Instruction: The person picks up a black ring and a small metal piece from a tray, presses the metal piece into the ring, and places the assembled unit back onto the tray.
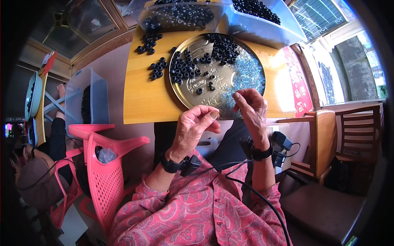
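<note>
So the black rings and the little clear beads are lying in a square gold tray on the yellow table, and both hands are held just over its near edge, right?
Not quite: the head view shows a round gold tray, not a square one. The rest holds: black rings and clear beads lie in it on the yellow table, with the left hand and right hand over its near edge.

Round tray [193,88]: glossy gold-toned metal. Table [143,98]: smooth varnished wood. Rings [182,67]: matt black rubber-like. Chair [104,172]: perforated pink plastic.

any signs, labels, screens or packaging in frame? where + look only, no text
Red banner: right of the wooden table, long strip with pale lettering.
Round metal tray: on the table above both hands, gold, embossed characters.
Clear plastic bins: table's far edge, holding black rings.
Screen: far left edge, small, glowing, blurred.
</note>
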A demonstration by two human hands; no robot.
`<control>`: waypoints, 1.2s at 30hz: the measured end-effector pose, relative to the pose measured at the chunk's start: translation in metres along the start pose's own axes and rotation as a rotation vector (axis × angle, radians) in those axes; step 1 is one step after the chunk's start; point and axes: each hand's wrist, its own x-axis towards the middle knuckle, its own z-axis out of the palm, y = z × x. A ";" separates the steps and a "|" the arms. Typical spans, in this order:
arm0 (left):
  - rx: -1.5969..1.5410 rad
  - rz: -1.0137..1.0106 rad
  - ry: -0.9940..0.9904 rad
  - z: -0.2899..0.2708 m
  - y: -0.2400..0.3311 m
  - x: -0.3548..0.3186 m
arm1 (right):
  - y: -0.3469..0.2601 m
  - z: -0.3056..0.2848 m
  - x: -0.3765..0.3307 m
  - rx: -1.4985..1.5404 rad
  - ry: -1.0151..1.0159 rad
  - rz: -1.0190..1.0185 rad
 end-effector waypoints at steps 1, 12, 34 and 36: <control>0.005 0.002 -0.009 0.000 0.001 0.002 | -0.004 0.000 -0.002 0.048 -0.009 0.055; 0.333 0.345 0.029 0.015 -0.003 0.027 | -0.011 -0.001 -0.012 0.264 -0.152 0.207; 0.494 0.445 0.110 0.017 -0.005 0.032 | -0.002 0.016 -0.022 -0.053 -0.036 -0.245; 0.476 0.467 0.112 0.015 -0.007 0.033 | -0.004 0.016 -0.024 0.013 -0.045 -0.152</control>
